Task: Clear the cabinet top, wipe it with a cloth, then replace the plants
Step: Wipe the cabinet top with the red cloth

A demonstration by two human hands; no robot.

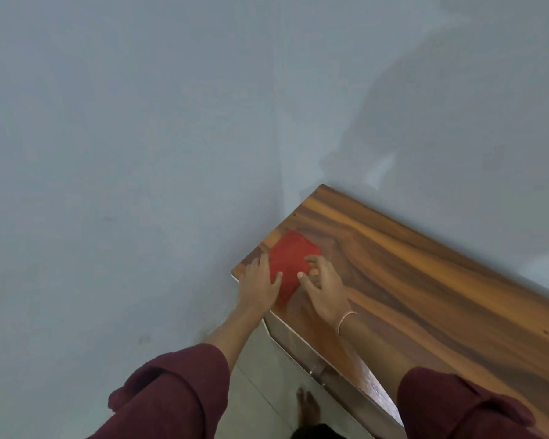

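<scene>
A pale grey-blue wall (140, 122) fills most of the view and meets a second wall face in a corner behind the furniture. The wooden cabinet top (425, 280) runs from that corner toward the lower right, with a dark streaked grain and a glossy finish; no plants stand on the part in view. Two dark maroon sleeves (171, 391) reach in from below, both pushed back off the forearms. A red cloth (290, 258) lies flat on the cabinet top near its left end, close to the front edge. The left hand (260, 280) rests flat with its fingers straight, partly on the wood and partly on the cloth's left edge, the thumb lying on the fabric. The right hand (325, 288) has its fingers curled at the cloth's right edge, pinching it with the thumb on top. A thin pale bracelet (346, 320) circles the right wrist. A bare foot (308, 407) stands on the light floor (257, 391) below.
</scene>
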